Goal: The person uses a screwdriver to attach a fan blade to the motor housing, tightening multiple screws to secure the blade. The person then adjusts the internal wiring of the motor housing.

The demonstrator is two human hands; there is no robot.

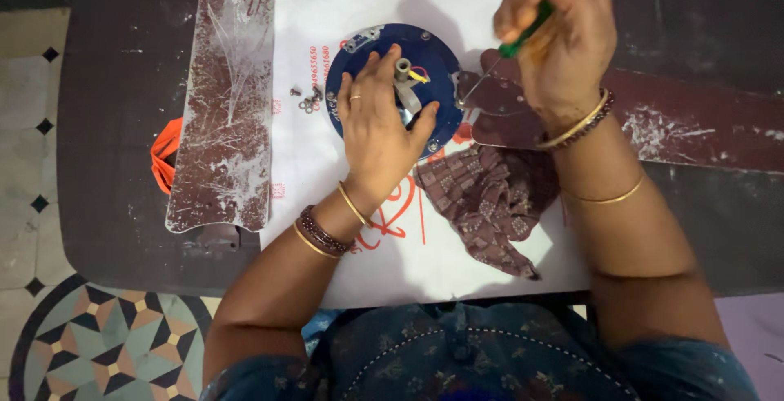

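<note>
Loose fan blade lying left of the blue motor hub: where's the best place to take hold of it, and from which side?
Probably the narrow near end of the detached fan blade, from the table's near-left edge. It lies flat and long, its bracket end overhanging the white sheet, clear of the loose screws. The left hand on the blue motor hub is nearest.

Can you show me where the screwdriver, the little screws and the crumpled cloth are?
screwdriver point(524, 32): head view, on its green handle in the right hand.
little screws point(309, 100): head view, on the middle of the loose pile.
crumpled cloth point(490, 197): head view, on its patterned middle.
</note>
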